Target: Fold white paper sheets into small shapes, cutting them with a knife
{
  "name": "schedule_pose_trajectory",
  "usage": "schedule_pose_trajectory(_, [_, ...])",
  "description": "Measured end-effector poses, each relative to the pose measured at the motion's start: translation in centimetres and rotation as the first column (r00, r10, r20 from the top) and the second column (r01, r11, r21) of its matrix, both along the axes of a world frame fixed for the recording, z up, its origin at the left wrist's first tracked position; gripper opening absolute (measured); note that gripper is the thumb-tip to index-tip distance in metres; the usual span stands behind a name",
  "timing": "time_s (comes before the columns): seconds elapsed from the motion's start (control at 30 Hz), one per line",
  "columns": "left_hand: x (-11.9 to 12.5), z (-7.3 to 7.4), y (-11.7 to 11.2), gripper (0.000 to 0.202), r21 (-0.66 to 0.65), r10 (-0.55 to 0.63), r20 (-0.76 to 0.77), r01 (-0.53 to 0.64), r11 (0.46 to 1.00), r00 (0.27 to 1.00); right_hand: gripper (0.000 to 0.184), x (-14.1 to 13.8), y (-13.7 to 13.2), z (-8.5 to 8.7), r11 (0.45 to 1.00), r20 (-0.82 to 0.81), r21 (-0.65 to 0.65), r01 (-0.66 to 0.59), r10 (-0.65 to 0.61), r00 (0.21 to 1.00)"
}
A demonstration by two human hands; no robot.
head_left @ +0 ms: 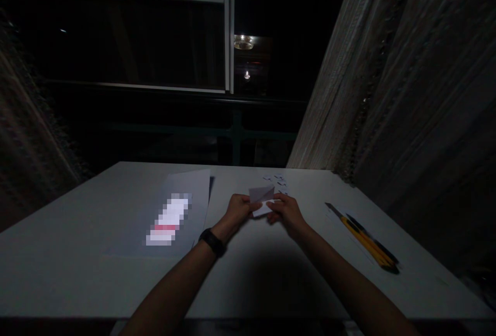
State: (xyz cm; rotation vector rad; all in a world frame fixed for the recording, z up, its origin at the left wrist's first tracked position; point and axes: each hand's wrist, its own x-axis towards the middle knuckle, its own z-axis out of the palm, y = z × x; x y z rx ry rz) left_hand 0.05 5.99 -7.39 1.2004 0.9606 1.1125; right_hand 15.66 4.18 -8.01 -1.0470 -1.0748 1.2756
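A small folded piece of white paper [262, 197] is held just above the white table [77, 243] near its far middle. My left hand [237, 212] pinches the paper's left side; a dark watch sits on that wrist. My right hand [285, 213] grips the paper's right lower edge with closed fingers. Both forearms reach in from the bottom of the view.
A sheet of paper [182, 212] with a blurred patch lies left of my hands. Several small paper scraps [278, 181] lie beyond the hands. A yellow utility knife [360, 235] and a dark pen [372, 240] rest at the right. Curtains hang on both sides of a dark window.
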Motion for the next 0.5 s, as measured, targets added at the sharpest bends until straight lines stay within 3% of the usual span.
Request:
schedule_pose_trajectory(0.33, [0.0, -0.41, 0.01, 0.028, -0.006, -0.024, -0.011, 0.024, 1.0, 1.0, 0.027, 0.02, -0.12, -0.09, 1.0, 0.025, 0.001, 0.0, 0.0, 1.0])
schedule_pose_trajectory(0.5, [0.06, -0.24, -0.11, 0.027, 0.024, 0.002, 0.017, -0.002, 1.0, 1.0, 0.037, -0.23, -0.31, -0.02, 0.999, 0.043, -0.001, -0.042, 0.042, 0.998])
